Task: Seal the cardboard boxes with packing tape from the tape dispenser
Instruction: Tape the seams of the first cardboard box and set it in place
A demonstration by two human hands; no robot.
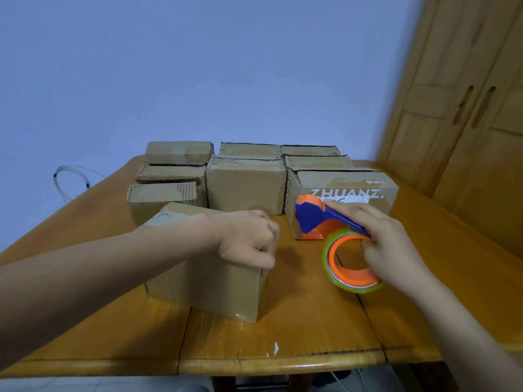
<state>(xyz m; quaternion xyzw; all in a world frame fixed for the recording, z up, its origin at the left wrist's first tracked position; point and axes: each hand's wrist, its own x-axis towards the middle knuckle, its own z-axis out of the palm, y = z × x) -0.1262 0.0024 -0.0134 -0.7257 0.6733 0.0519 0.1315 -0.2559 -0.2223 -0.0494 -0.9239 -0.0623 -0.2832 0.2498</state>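
I see two bare forearms, no sleeves anywhere back from the fingers. My left hand [249, 241] and right hand [387, 244] wear no gloves, rings or watch; wrists behind the fingers are uncovered, nails short and plain.

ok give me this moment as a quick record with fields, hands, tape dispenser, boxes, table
left hand: left hand rests on the top right edge of the near cardboard box, fingers curled over it
right hand: right hand grips the tape dispenser by its blue handle
tape dispenser: blue and orange, clear tape roll on it, held right of the near box
other boxes: rows of cardboard boxes behind; the printed box reads ZHUANZ
surface: wooden table
background: wooden wardrobe at right
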